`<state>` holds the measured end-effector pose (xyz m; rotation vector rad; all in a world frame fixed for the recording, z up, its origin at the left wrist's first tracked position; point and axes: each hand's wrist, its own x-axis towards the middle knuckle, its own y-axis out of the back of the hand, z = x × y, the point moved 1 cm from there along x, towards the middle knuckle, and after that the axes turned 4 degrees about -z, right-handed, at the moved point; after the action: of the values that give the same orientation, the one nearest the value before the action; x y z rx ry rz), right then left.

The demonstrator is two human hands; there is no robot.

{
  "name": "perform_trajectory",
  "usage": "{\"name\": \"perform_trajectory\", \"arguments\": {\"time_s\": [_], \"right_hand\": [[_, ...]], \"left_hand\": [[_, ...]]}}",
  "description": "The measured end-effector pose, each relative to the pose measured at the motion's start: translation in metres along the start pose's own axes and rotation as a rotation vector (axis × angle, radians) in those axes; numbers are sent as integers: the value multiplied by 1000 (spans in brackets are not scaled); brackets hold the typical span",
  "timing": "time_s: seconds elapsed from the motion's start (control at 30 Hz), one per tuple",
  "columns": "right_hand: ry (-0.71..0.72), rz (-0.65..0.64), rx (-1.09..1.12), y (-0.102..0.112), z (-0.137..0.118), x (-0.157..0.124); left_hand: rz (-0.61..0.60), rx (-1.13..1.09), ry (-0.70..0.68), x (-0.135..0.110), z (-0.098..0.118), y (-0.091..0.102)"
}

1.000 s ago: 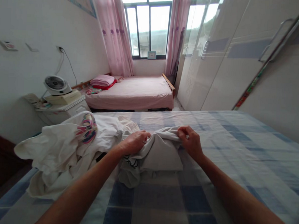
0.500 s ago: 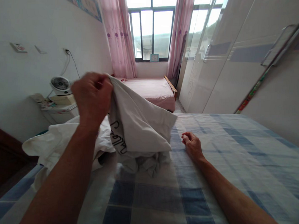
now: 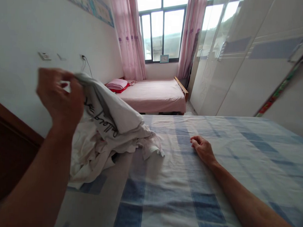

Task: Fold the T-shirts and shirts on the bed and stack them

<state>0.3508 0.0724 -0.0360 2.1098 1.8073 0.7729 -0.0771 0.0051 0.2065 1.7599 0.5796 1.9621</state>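
Observation:
My left hand (image 3: 63, 93) is raised on the left, its fingers closed on the edge of a white T-shirt (image 3: 123, 115) with black script lettering. The T-shirt slopes down to the right from the hand, and its lower end reaches a heap of white clothes (image 3: 87, 151) on the bed. A thin, pale ruffled piece of cloth (image 3: 153, 145) trails at the right end. My right hand (image 3: 203, 151) rests low over the blue-and-white checked bedsheet (image 3: 168, 188), fingers curled together with nothing seen in them. It is apart from the clothes.
Beyond the near bed stands a second bed with a pink cover (image 3: 152, 93), folded pink bedding (image 3: 117, 84) and a wooden end rail (image 3: 181, 86). White wardrobes (image 3: 233, 73) line the right side. A small framed clock (image 3: 164, 58) sits on the windowsill between pink curtains (image 3: 129, 35).
My left hand has moved left, drawing the T-shirt with it over the clothes heap. The view has turned a little to the left. My right hand keeps nearly the same place on the sheet.

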Motion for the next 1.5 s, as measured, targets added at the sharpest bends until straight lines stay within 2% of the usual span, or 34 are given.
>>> {"name": "perform_trajectory", "arguments": {"time_s": [0.03, 0.07, 0.13, 0.17, 0.27, 0.37, 0.47, 0.57, 0.63, 0.73, 0.8, 0.9, 0.97, 1.03, 1.07, 1.1, 1.2, 1.27, 1.37, 1.43, 1.5], "right_hand": [[7, -2, -13, 0, -2, 0], [12, -5, -27, 1, -3, -1], [19, -13, -59, 1, -5, -1], [22, -19, -71, 2, -5, -1], [36, -33, -99, 1, -2, -2], [76, -34, -143, -2, 1, -1], [124, -27, -204, -3, -3, -1], [184, -124, -240, 7, -8, -6], [273, -175, -303, 25, -7, -12], [390, -141, -600, 66, 15, -28], [314, -135, -815, 95, 40, -39], [97, -146, -956, 128, 72, -50], [62, -138, -964, 135, 78, -54], [119, -141, -939, 128, 69, -57], [160, -155, -921, 120, 62, -58], [196, -170, -906, 111, 54, -60], [234, -221, -886, 83, 37, -66], [216, -236, -887, 71, 34, -68], [211, -227, -890, 66, 38, -70], [215, -216, -893, 67, 42, -70], [216, -214, -898, 68, 45, -70]], "left_hand": [[76, 57, 13, -17, 2, -9], [19, 82, 5, -34, 4, -23], [-253, 48, -50, -70, 9, -58], [-343, 54, -74, -88, 12, -74], [-371, 173, -154, -129, 20, -108], [-360, 211, -189, -148, 27, -119], [-354, 186, -176, -151, 28, -119], [-328, 161, -172, -153, 26, -119], [-304, 135, -173, -156, 24, -120], [-282, 103, -186, -160, 22, -122], [-279, 90, -196, -160, 20, -122], [-276, 50, -183, -153, 23, -118], [-230, 6, -141, -150, 37, -111], [-197, -76, -149, -155, 64, -101], [-229, -144, -214, -162, 83, -95], [-309, -236, -308, -174, 103, -88], [-678, -467, -633, -224, 161, -65], [-888, -592, -782, -256, 183, -49], [-1057, -744, -897, -280, 191, -29], [-1093, -863, -926, -275, 186, -24], [-1053, -915, -816, -259, 175, -28]]}}
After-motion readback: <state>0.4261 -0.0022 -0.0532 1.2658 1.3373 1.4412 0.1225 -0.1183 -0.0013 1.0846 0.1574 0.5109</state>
